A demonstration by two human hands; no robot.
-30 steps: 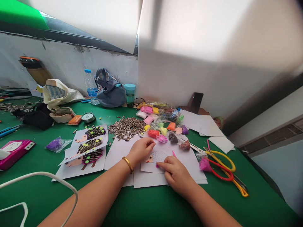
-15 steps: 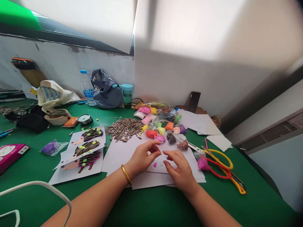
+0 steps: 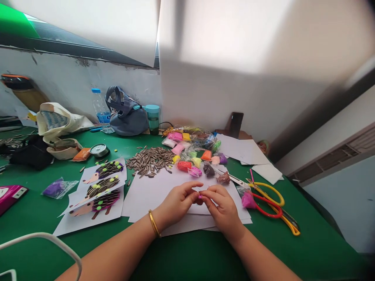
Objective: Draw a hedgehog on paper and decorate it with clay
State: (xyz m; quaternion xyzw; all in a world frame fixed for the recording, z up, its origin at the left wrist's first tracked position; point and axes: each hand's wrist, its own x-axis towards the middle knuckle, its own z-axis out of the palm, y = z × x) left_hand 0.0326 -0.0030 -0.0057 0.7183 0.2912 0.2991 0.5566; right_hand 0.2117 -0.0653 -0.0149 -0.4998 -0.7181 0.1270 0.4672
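Observation:
Over the white paper [image 3: 152, 195], both hands meet at a small piece of pink modelling clay [image 3: 200, 196]. My left hand [image 3: 178, 201], with a gold bangle at the wrist, pinches the clay between thumb and fingertips. The fingers of my right hand [image 3: 220, 203] are closed on the same piece from the other side. Behind the hands lie a heap of sunflower seeds [image 3: 150, 160] and several packets of coloured clay, among them a red packet [image 3: 184, 166]. Paper hedgehog pictures [image 3: 101, 199] covered in seeds and green dots lie to the left.
Scissors with yellow and red handles [image 3: 269, 207] lie at the right beside a pink clay packet [image 3: 248, 200]. A phone [image 3: 236, 124] leans at the back. A blue-grey bag [image 3: 127, 117], a cup [image 3: 152, 119] and a bottle [image 3: 102, 109] stand along the wall. A white cable [image 3: 43, 236] curves at front left.
My hands have come together, and the pink piece that lay on the paper is now between their fingers. The view has shifted slightly to the right.

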